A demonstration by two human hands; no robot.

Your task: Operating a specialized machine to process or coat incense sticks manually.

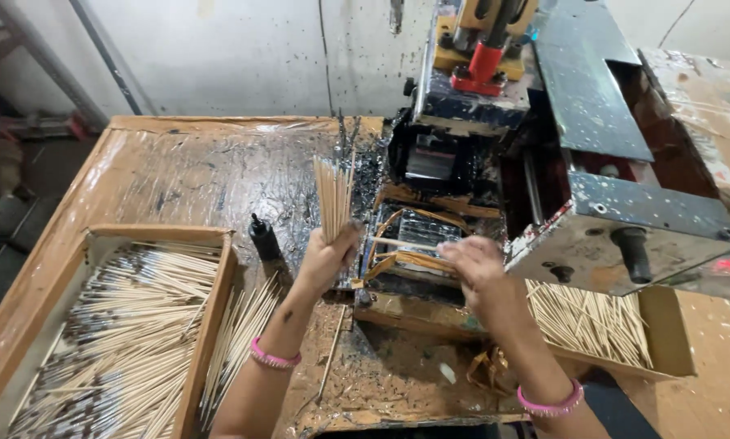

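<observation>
Gripping a fanned stick bundle [333, 197], left hand [326, 258] is holding firm; right hand [472, 262] is pinching one stick [401, 243] near the machine [495, 138]. Risk: fingers catching, bundle slipping.

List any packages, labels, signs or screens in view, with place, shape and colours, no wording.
No labels, signs or screens show; only open containers.
Wooden tray: lower left on the table, rectangular, brown, full of pale sticks with dark ends.
Cardboard box: lower right under the machine, shallow, tan, holding plain sticks.
Left hand: grips an upright stick bundle.
Right hand: pinches one stick.
</observation>
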